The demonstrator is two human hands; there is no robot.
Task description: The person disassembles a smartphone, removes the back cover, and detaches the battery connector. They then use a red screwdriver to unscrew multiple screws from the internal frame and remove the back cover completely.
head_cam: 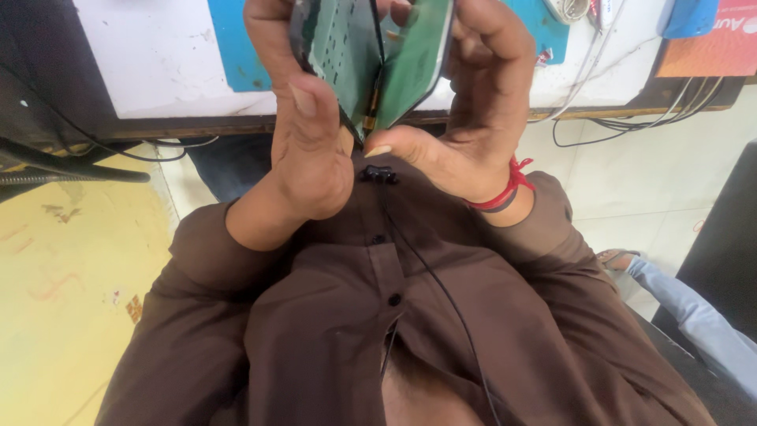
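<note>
keep your left hand (303,150) gripping the phone body (335,47) firmly and your right hand (465,118) holding the hinged-open screen panel (414,59), sparing the flex cable (371,110).

Two flat green boards are held up close together, forming a narrow V that meets at its lower end, at about 6 o'clock. The left board (339,47) is darker green, dotted with rows of small pale points and edged in black; it leans toward 11 o'clock. The right board (414,59) is a lighter, smoother green with a dark rim and leans toward 1 o'clock. A thin black wire (377,31) runs down the gap between them. At the joint, a small brownish-gold strip (371,106) shows where the two parts stay connected. Their upper ends run out of view at 12 o'clock.
</note>
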